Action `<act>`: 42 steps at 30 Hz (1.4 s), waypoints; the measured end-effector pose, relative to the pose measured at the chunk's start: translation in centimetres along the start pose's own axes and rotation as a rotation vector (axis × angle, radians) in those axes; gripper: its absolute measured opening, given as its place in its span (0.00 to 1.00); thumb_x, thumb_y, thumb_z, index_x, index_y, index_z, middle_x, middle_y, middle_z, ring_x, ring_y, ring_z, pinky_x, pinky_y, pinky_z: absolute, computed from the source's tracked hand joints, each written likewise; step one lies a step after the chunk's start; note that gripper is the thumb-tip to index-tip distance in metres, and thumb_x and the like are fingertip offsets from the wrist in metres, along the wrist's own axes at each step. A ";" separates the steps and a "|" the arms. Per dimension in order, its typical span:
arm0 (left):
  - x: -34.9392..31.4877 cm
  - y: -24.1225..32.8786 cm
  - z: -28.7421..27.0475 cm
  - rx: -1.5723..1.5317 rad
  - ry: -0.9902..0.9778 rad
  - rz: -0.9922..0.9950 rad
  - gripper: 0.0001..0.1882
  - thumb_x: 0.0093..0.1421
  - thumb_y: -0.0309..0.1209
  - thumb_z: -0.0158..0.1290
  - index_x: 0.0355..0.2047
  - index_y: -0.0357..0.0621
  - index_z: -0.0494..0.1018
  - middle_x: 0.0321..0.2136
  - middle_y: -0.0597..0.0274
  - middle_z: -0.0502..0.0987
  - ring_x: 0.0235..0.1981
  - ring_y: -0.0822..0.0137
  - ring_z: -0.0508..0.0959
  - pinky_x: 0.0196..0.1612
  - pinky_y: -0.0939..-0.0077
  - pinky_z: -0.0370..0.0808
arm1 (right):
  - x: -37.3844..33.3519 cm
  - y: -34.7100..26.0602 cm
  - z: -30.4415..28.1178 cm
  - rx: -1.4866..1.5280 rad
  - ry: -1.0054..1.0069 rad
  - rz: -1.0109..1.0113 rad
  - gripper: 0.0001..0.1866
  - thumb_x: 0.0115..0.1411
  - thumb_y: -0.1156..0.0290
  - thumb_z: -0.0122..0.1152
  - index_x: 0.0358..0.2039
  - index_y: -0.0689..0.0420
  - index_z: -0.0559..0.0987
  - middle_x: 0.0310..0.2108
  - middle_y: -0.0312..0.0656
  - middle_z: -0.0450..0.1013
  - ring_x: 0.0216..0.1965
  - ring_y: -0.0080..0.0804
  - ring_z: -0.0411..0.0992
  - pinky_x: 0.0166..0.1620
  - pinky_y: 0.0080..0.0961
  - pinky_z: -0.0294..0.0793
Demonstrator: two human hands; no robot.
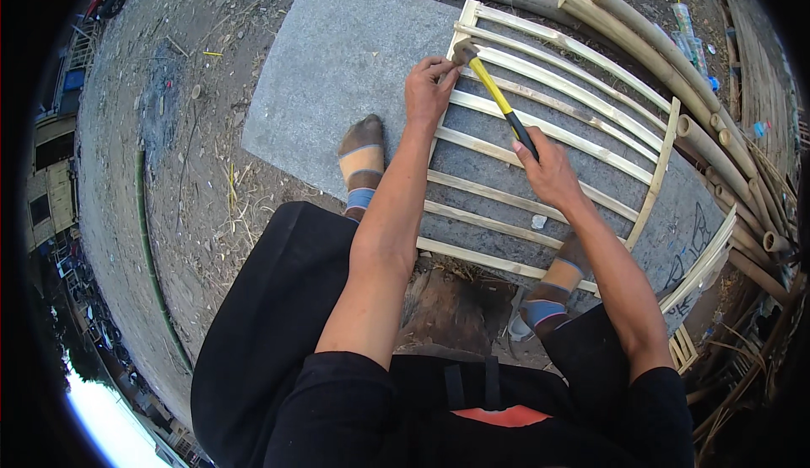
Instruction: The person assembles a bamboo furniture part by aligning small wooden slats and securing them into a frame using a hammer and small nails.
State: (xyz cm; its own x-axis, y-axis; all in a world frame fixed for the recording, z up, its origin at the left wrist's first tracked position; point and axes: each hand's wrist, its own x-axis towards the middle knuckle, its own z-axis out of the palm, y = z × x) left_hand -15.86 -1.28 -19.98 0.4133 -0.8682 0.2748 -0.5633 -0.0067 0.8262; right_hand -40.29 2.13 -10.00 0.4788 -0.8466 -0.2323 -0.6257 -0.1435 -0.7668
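Note:
My right hand (550, 171) is wrapped round the dark grip of a hammer (494, 90) with a yellow shaft. The hammer's head rests close to the fingertips of my left hand (427, 90). Those left fingers are pinched together at the end crosspiece of a slatted bamboo frame (656, 173); whatever they may hold is too small to make out. Several pale split strips run side by side across the frame, joined by a crosspiece at each end. It lies flat on a grey slab (337, 63).
My socked feet (363, 151) rest on the slab, one on either side of my hands. Bamboo poles (650, 42) are piled along the far and right sides. Loose split strips (700, 261) lie at the right edge. A green pole (152, 257) lies on the dirt at left.

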 end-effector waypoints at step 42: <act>4.2 -0.7 -0.8 -0.044 -0.281 -0.629 0.15 0.56 0.38 0.61 0.40 0.41 0.82 0.33 0.54 0.83 0.33 0.63 0.81 0.39 0.68 0.75 | -14.7 6.7 -22.0 -0.412 -0.069 0.201 0.20 0.55 0.69 0.65 0.45 0.60 0.69 0.39 0.50 0.67 0.40 0.48 0.67 0.43 0.39 0.68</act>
State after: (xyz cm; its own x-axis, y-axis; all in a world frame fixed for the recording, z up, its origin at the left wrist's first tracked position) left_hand -13.20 -4.55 -19.01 0.4472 -0.8017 -0.3966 -0.2450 -0.5362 0.8078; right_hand -65.07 2.31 1.46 0.3539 -0.8444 -0.4022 -0.8962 -0.1833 -0.4039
